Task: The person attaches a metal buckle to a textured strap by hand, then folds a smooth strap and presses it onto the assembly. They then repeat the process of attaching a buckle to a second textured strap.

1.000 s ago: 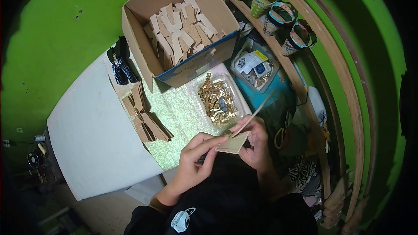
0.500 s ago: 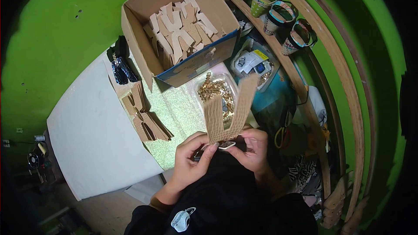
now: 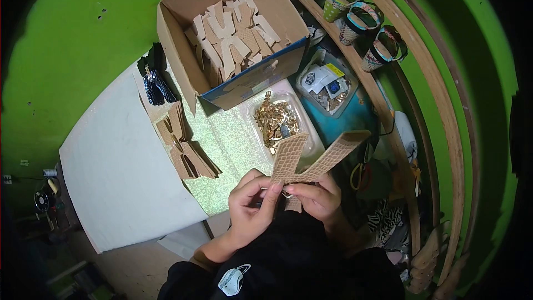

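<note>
A tan textured strap piece (image 3: 290,155) with two arms spread upward in a V is held in front of the dark clothing. My left hand (image 3: 252,203) pinches its lower left part between thumb and fingers. On the other side, my right hand (image 3: 317,197) grips the lower right part. Between the fingertips a small buckle (image 3: 286,194) is partly visible, mostly covered by the fingers. Just beyond the hands, a clear plastic tub (image 3: 312,143) holds gold-coloured buckles (image 3: 273,119).
A cardboard box (image 3: 255,84) full of tan cut pieces stands behind. Bundled tan straps (image 3: 186,147) and dark shiny straps (image 3: 158,88) lie left. A second tub (image 3: 335,112) sits right, near small baskets (image 3: 335,6) on a wooden shelf and scissors (image 3: 361,176).
The strap piece has tilted, its arms now lower and spread further to the right. The buckle has gone from plainly visible to mostly covered by my fingers.
</note>
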`<state>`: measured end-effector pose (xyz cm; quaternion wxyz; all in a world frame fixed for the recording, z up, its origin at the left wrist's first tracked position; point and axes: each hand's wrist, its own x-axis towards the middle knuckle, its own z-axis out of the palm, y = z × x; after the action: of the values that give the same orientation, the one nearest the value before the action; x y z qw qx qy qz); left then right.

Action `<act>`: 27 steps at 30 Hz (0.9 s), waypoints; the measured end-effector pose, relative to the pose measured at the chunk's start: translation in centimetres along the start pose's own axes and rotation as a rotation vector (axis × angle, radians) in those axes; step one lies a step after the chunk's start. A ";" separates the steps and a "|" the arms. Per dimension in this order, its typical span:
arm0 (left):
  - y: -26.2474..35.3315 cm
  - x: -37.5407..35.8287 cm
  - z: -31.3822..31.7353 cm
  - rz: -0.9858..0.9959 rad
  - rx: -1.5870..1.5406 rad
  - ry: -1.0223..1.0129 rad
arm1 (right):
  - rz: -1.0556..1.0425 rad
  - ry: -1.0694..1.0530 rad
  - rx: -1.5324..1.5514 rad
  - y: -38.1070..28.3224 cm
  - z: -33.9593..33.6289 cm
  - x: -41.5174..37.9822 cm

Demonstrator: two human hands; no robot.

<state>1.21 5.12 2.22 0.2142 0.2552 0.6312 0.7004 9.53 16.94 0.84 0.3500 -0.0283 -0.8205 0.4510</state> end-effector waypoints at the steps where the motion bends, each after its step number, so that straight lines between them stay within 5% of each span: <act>1: 0.0 -0.1 0.1 0.000 0.000 0.001 | 0.000 -0.001 0.000 0.1 0.0 0.0; 13: 0.7 -0.8 1.1 0.102 0.053 0.055 | -0.165 0.088 0.006 0.0 0.1 -0.8; 15: 1.0 -0.8 0.9 0.071 0.083 0.018 | 0.431 -0.019 0.277 -0.6 -0.2 -1.8; 16: 1.0 -0.7 0.8 0.071 0.083 0.017 | 0.431 -0.019 0.277 -0.4 -0.1 -1.6; 18: 1.0 -0.5 0.5 0.069 0.141 -0.036 | -0.122 0.070 -0.009 0.3 0.2 -1.0; 27: 0.1 1.1 -2.8 0.434 0.114 -0.366 | -0.192 -0.114 0.040 0.1 -1.4 0.0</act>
<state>-1.41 3.63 2.17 0.1550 0.5182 0.5509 0.6355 10.33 17.97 1.24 0.3450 0.0831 -0.8289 0.4325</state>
